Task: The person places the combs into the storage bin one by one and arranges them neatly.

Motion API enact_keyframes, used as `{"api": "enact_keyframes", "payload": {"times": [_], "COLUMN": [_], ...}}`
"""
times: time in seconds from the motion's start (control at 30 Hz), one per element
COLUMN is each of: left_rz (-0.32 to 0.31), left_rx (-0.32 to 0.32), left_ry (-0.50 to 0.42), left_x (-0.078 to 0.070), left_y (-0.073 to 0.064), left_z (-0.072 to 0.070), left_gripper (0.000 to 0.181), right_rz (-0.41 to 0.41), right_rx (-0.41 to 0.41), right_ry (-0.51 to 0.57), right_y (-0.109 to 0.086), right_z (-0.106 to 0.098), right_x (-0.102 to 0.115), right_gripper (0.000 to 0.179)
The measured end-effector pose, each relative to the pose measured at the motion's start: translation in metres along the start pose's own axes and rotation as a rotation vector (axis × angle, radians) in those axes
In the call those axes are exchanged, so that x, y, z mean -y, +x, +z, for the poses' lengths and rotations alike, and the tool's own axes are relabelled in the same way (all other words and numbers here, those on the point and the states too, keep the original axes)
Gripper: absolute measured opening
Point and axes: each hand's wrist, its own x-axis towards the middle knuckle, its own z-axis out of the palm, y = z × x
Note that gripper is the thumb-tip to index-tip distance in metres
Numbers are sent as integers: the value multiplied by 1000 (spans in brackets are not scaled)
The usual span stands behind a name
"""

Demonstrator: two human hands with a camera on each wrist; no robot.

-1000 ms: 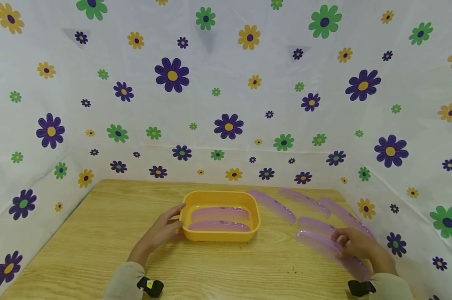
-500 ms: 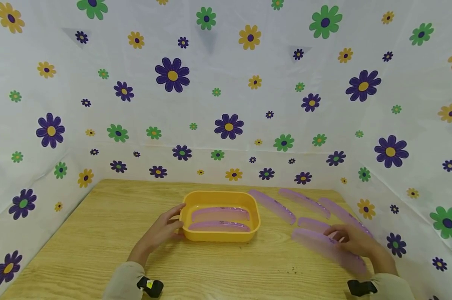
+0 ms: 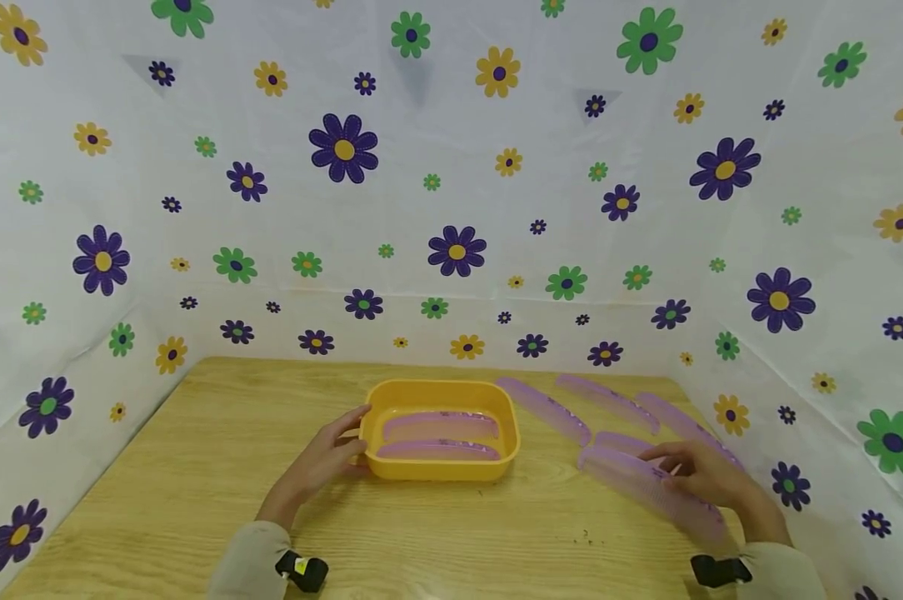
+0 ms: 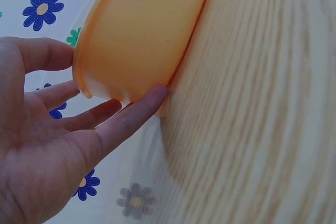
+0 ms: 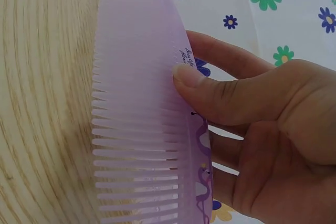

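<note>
In the head view my right hand [image 3: 702,479] holds a translucent purple comb [image 3: 646,483], tilted above the table. The right wrist view shows the thumb on the face of this comb [image 5: 142,77], fingers behind its printed spine and teeth pointing away from the palm. My left hand [image 3: 320,462] touches the left end of a yellow plastic basin [image 3: 440,472]. In the left wrist view its fairly straight fingers [image 4: 131,116] rest against the outer wall and rim of the basin [image 4: 142,30]. Two purple combs lie inside the basin, one behind the other [image 3: 440,427].
Several more purple combs lie on the wooden table [image 3: 421,542] right of the basin, including one at the back [image 3: 545,410] close to its rim. Another comb [image 3: 624,443] is partly behind the held one. Flower-print sheets [image 3: 451,192] enclose the back and sides.
My right hand has shifted slightly left and up with its comb, which now stands a bit further from the table's front. The left hand and the basin have stayed in place.
</note>
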Motion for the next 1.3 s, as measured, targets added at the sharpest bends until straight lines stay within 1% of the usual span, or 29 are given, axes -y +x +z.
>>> {"api": "enact_keyframes", "payload": {"times": [0.03,0.17,0.23,0.37,0.57,0.63,0.97,1.17,1.2,1.3], "left_rz": [-1,-1,-1,-3,-6,-2,-3,-3,-2,-2], "left_rx": [-1,1,1,2,2,1,-3,-1,-1,-1], "left_ry": [-2,-4,-5,-1,16,16,24,25,23,17], "left_x": [1,2,3,3,0,0,-2,-1,-1,-1], "left_y": [0,1,1,0,1,1,2,1,1,0], "left_z": [0,0,0,0,0,0,-1,-1,-1,-1], "left_gripper": [64,64,63,63,64,64,64,64,64,64], "right_rz": [-12,-18,-12,30,56,44,41,-9,-4,44], "right_rx": [-5,-24,-28,-13,-4,-5,-24,-21,-19,-15], "right_ry": [-5,-31,-41,-34,-48,-49,-79,-79,-76,-70], "right_y": [1,3,5,6,10,12,23,32,33,36], "right_z": [0,2,4,7,9,9,5,2,2,-1], "right_x": [0,1,2,6,11,13,21,29,31,36], "right_gripper": [30,30,30,31,32,31,32,30,30,31]}}
